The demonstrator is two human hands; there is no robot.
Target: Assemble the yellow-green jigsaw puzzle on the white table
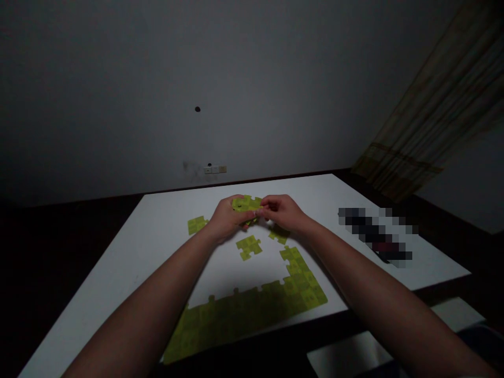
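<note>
My left hand (227,219) is closed around several yellow-green jigsaw puzzle pieces (249,202), held above the far half of the table. My right hand (284,212) meets it there, its thumb and fingers pinched at the right edge of those pieces. One loose puzzle piece (249,247) lies on the table below the hands. Another loose piece (197,224) is left of my left hand, and a third (279,234) is partly hidden under my right wrist. Nearer to me, a joined puzzle section (252,310) forms a bottom strip and a right-hand corner.
The white table (134,252) stands before a grey wall with a socket panel (214,169). A dark, pixelated object (372,233) lies at the table's right. A patterned curtain (417,110) hangs at right. Pale seats (350,354) stand below the near edge.
</note>
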